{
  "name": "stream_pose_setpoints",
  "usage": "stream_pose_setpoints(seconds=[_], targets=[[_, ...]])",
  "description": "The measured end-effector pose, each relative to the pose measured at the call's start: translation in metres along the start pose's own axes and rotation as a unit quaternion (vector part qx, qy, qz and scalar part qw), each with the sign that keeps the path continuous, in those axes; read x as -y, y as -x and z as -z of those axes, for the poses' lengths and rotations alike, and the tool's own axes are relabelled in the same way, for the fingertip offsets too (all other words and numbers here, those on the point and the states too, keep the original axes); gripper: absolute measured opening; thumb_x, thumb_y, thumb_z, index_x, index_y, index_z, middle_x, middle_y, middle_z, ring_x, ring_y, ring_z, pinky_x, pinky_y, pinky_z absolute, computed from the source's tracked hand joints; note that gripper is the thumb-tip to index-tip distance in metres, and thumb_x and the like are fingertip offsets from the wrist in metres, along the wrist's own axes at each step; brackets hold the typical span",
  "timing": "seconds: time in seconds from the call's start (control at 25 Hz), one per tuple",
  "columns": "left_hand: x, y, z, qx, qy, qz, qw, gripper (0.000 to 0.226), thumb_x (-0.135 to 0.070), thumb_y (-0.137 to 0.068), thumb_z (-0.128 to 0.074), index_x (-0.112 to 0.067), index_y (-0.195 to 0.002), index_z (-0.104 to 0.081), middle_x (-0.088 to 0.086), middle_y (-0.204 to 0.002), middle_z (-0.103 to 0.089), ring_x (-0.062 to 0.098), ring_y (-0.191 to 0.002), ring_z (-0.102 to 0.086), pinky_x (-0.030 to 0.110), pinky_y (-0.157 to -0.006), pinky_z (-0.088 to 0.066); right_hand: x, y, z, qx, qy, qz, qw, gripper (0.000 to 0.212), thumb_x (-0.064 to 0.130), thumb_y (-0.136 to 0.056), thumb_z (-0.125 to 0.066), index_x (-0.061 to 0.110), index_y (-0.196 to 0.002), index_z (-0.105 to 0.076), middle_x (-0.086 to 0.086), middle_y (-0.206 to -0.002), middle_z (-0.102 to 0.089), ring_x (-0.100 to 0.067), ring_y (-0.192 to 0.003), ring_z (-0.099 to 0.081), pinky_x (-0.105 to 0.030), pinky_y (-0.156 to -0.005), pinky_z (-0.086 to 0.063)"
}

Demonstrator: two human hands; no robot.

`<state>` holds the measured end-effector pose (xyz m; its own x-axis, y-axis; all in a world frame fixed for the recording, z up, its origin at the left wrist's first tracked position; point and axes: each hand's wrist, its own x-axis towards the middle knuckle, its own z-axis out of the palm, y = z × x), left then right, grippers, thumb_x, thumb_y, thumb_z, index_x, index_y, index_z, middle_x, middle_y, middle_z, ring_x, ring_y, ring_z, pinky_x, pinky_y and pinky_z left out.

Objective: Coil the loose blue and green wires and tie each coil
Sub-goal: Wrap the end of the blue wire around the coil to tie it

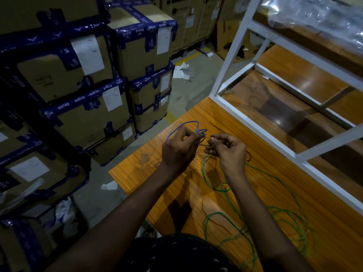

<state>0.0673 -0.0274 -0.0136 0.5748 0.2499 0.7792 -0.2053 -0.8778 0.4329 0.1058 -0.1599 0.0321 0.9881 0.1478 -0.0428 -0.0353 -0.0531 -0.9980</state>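
Observation:
My left hand (179,148) holds a small coil of blue wire (183,126) above the wooden table (196,193), its loops rising past my fingers. My right hand (225,148) pinches a thin black tie (204,144) that runs between both hands at the coil. The green wire (282,211) lies loose on the table in several wide loops below and to the right of my hands, reaching up under my right hand.
A white metal shelf frame (253,126) stands on the table at the right, plastic wrap (318,14) on its top. Stacked cardboard boxes (88,79) with blue tape fill the left. Paper scraps (182,70) litter the grey floor. Another thin black tie (218,127) lies on the table.

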Motion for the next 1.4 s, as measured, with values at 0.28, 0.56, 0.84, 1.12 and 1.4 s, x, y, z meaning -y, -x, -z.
stream_pose_setpoints(seconds=[0.28,0.56,0.84,1.12,1.4], targets=[[0.0000,0.0002,-0.0012,-0.004,-0.004,0.005,1.000,0.011,-0.024,-0.087,-0.066,-0.027,-0.094,-0.058,0.002,-0.075,-0.060,0.019,-0.049,-0.054,0.024,-0.037,-0.037,0.0008,0.0008,-0.0010,0.002,0.010,0.000,1.000,0.005,-0.006,-0.086,-0.062,-0.006,-0.091,-0.064,-0.013,-0.067,-0.063,-0.012,-0.052,-0.064,-0.025,-0.054,-0.057],[0.0020,0.0010,-0.0016,0.001,-0.012,0.004,1.000,0.016,-0.024,-0.086,-0.066,-0.029,-0.096,-0.055,0.001,-0.076,-0.060,0.021,-0.050,-0.056,0.025,-0.036,-0.040,0.0010,0.0011,-0.0012,-0.006,0.005,0.003,1.000,0.005,-0.006,-0.086,-0.061,-0.005,-0.089,-0.064,-0.014,-0.068,-0.064,-0.013,-0.052,-0.065,-0.025,-0.053,-0.057],[0.0018,0.0023,-0.0019,0.003,-0.005,0.005,1.000,0.012,-0.025,-0.089,-0.064,-0.028,-0.097,-0.055,0.003,-0.076,-0.060,0.021,-0.049,-0.056,0.029,-0.035,-0.043,0.0013,0.0016,-0.0012,-0.008,0.009,0.013,1.000,0.007,-0.006,-0.086,-0.062,-0.008,-0.092,-0.064,-0.013,-0.069,-0.064,-0.011,-0.052,-0.065,-0.026,-0.054,-0.058],[0.0016,0.0018,-0.0008,0.000,-0.007,0.004,1.000,0.013,-0.025,-0.089,-0.064,-0.028,-0.098,-0.055,0.002,-0.076,-0.060,0.019,-0.049,-0.054,0.030,-0.035,-0.042,0.0010,0.0014,-0.0004,-0.003,0.017,0.017,1.000,0.008,-0.005,-0.086,-0.062,-0.009,-0.093,-0.064,-0.013,-0.069,-0.065,-0.011,-0.053,-0.065,-0.025,-0.054,-0.058],[0.0005,0.0027,-0.0006,0.002,-0.013,0.020,1.000,0.012,-0.026,-0.088,-0.064,-0.028,-0.096,-0.055,-0.003,-0.081,-0.052,0.023,-0.049,-0.055,0.029,-0.036,-0.043,-0.0032,0.0004,-0.0015,-0.005,0.003,0.007,1.000,0.007,-0.008,-0.086,-0.060,-0.003,-0.088,-0.064,-0.012,-0.065,-0.063,-0.011,-0.050,-0.064,-0.025,-0.052,-0.057]])
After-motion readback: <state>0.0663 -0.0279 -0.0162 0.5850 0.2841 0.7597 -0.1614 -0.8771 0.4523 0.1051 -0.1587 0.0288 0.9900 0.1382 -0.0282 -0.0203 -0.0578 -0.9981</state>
